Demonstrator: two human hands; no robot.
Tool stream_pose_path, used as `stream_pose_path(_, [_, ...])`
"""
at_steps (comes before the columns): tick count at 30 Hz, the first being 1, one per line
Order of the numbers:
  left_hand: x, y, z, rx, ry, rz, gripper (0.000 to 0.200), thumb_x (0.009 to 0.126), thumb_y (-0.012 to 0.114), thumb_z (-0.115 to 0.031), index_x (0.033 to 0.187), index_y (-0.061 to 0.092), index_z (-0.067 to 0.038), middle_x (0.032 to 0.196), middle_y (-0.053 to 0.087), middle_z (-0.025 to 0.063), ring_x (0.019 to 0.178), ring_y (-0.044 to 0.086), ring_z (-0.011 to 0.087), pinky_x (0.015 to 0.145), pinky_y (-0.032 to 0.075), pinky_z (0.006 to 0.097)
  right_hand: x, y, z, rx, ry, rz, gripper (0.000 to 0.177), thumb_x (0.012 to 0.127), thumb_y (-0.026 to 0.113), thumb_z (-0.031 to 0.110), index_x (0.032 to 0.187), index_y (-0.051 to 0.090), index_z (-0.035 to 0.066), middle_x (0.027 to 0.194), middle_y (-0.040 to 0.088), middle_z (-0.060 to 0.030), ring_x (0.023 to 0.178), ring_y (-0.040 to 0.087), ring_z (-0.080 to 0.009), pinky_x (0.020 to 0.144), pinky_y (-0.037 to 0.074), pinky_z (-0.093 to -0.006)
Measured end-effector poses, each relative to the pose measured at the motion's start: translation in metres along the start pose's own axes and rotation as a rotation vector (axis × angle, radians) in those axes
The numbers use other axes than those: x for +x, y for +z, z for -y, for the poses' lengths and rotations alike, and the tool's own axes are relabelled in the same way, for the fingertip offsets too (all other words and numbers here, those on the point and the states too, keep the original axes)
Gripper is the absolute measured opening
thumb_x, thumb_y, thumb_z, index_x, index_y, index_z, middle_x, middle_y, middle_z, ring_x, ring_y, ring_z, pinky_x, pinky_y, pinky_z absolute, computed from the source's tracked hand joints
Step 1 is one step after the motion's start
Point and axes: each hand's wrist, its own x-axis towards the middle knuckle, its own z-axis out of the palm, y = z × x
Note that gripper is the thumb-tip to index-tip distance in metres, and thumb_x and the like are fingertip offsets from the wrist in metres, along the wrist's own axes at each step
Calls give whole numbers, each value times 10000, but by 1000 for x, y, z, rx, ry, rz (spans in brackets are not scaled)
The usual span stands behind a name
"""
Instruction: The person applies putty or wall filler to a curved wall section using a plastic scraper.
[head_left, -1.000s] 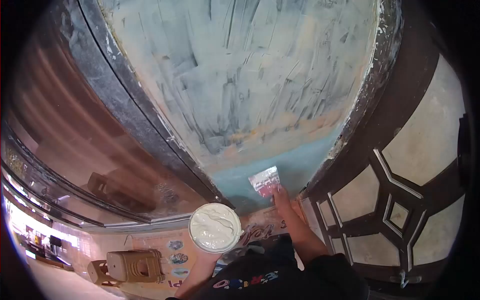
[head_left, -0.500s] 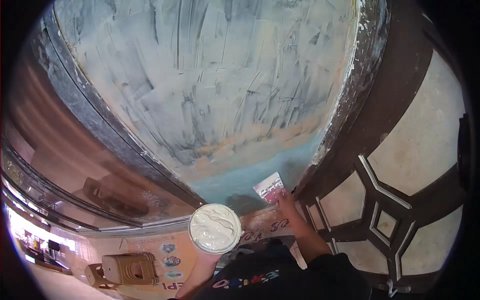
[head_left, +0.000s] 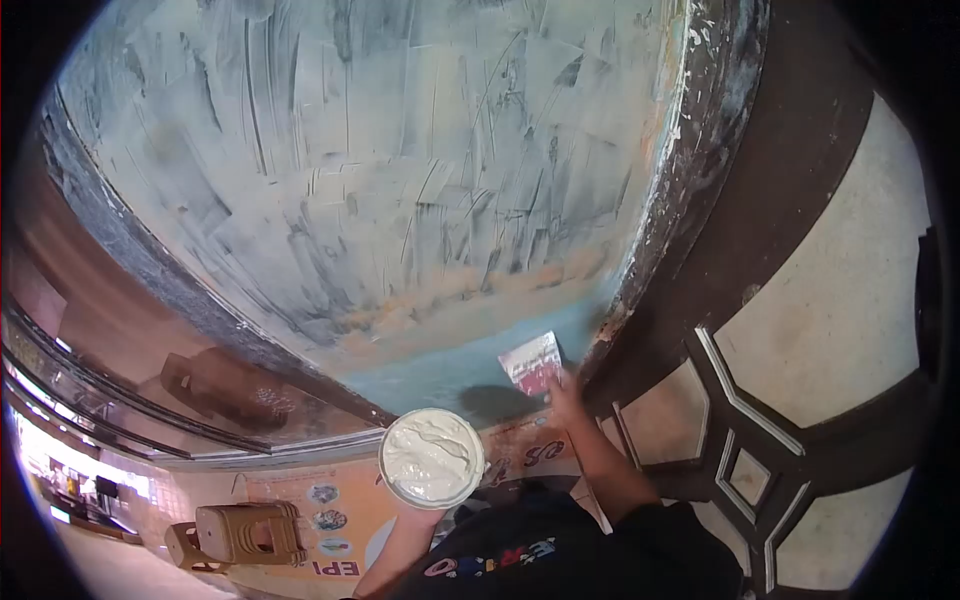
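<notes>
straight ahead, through the head camera i look down on a tall wall panel (head_left: pixel 400 200) smeared in grey-white, with darker vertical streaks over most of it. a patchy orange band crosses it low down, and beneath that lies a strip of smooth pale blue (head_left: pixel 440 370).

at bottom centre, my left hand (head_left: pixel 414 518) carries a round tub (head_left: pixel 431 458) of thick white paste, its surface ridged and glossy, close to the lower edge of the panel. the tub hides most of that hand, so i cannot tell how its fingers are set beneath.

to the right of the tub and a little higher, my right hand (head_left: pixel 562 388) grips a broad scraper (head_left: pixel 533 362), the fingers closed around its handle. the blade, pale and pinkish with white smears, points up and left in front of the blue strip; i cannot tell whether it touches the wall. a soft shadow falls on the blue just left of it.

a dark, chipped frame (head_left: pixel 712 130) borders the panel on the right, and beyond it stands a brown door (head_left: pixel 800 405) with cream insets. at lower left, brown stools (head_left: pixel 240 533) stand by an orange banner (head_left: pixel 350 520). a black shirt (head_left: pixel 520 572) with colourful lettering fills the bottom edge.
</notes>
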Motion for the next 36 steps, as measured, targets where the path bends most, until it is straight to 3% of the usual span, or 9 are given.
stream_pose_path(5, [9,-5,17,19,43,5,657,977,421,-572,1468,445,-135,1510,456,145,1369,446,402,1139,320,636,14,-22,25,10,-80,89,331,1015,577,373,972,631,50,767,576,8,623,519,-82,594,440,-261])
stream_pose_path(10, [25,-8,31,61,50,13,655,983,424,-558,1465,440,-114,1506,460,145,1369,451,378,1141,349,587,59,-31,71,-13,-182,-87,283,1017,585,353,995,635,75,770,586,17,622,485,-64,574,408,-242])
stream_pose_path(13, [28,-2,40,51,49,50,648,989,415,-548,1470,436,-115,1509,457,149,1372,447,381,1142,345,589,58,-47,2,-200,-233,-196,266,1025,577,319,997,646,64,773,582,20,634,490,-70,582,416,-260])
stream_pose_path(18, [32,-14,39,86,111,-5,727,955,431,-599,1504,388,-124,1549,399,154,1411,390,394,1162,303,601,3,-62,-29,119,69,-37,300,1028,555,328,1015,660,47,749,578,14,654,539,-82,575,441,-277])
stream_pose_path(21, [36,-3,46,307,132,0,720,957,422,-595,1502,393,-126,1545,404,155,1406,398,395,1159,309,602,18,-61,29,-17,-199,75,304,1024,565,324,964,641,36,745,582,16,658,541,-80,567,438,-288])
stream_pose_path(24, [48,-4,48,161,84,19,698,969,424,-577,1495,400,-119,1535,418,157,1396,413,391,1151,327,595,38,-47,110,-9,-309,-3,332,1024,575,313,856,605,28,712,552,16,661,545,-91,559,437,-321])
stream_pose_path(27, [54,0,54,306,119,-30,655,992,405,-545,1483,419,-112,1520,439,157,1387,426,385,1147,339,584,61,-56,89,-284,-235,-77,340,1024,573,306,849,585,15,706,550,4,658,535,-91,570,437,-313])
stream_pose_path(31, [61,5,60,182,76,10,651,989,412,-541,1480,426,-114,1519,444,151,1382,432,385,1142,343,589,37,-78,-19,-63,-116,-70,327,1037,554,310,859,581,38,761,550,38,657,524,-86,576,421,-274])
stream_pose_path(36, [54,-6,57,105,18,37,661,980,424,-550,1483,419,-121,1523,436,156,1384,428,396,1134,342,614,19,-84,42,123,-80,-16,272,1041,552,299,884,572,78,752,523,48,644,490,-58,563,392,-243])
